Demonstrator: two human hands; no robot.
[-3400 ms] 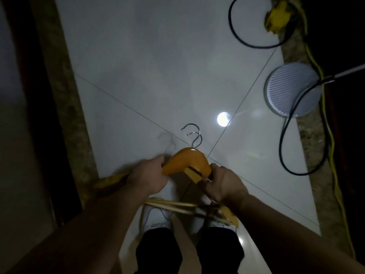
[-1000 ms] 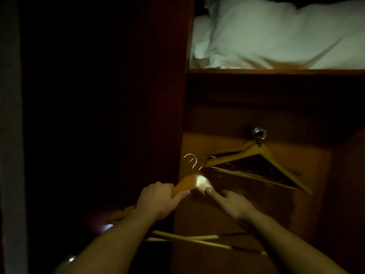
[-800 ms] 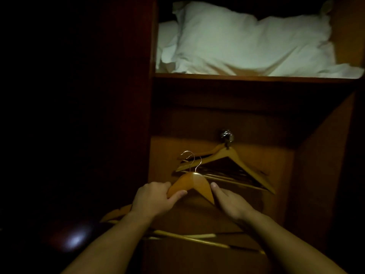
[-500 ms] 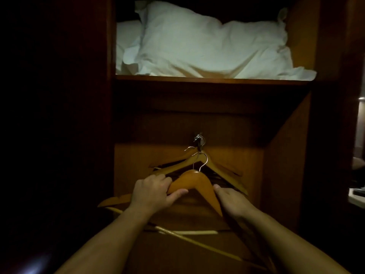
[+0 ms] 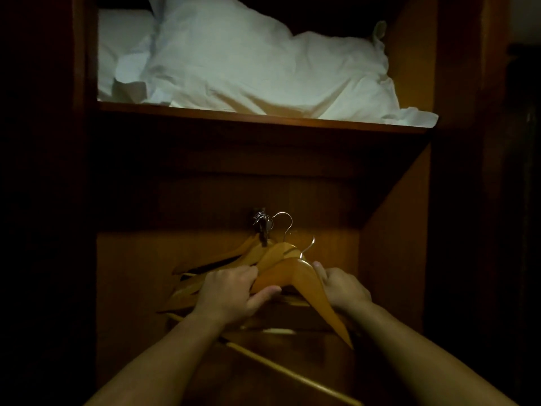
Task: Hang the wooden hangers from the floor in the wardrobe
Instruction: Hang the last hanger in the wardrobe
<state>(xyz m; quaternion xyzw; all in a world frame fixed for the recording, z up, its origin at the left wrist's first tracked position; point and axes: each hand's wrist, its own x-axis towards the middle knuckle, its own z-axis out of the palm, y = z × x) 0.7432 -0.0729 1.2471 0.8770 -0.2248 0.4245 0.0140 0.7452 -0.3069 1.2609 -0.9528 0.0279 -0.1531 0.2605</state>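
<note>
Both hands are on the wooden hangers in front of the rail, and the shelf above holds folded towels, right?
Not quite. The left hand and right hand do grip the hangers near the rail, but the head view shows white pillows on the shelf, not folded towels.

— What colours am I getting on my feed?

— The wooden hangers (image 5: pixel 295 276) I'm holding are a warm honey-orange, plain, with no pattern. Their hooks (image 5: pixel 285 221) are shiny silver metal.

— And the wardrobe (image 5: pixel 389 259)?

— Reddish-brown wood inside, amber where the light falls (near black toward both edges, too dark for me to read any grain). The shelf (image 5: pixel 263 118) edge is the same brown, with a thin bright glint along it.

— What's the pale thing up top?

— A pillow (image 5: pixel 248 63), plain white, tinged bluish in the shadowed folds and yellowish low down.

— The fitting on the back panel?

— The rail bracket (image 5: pixel 262 222) is silvery, with dark patches.
</note>
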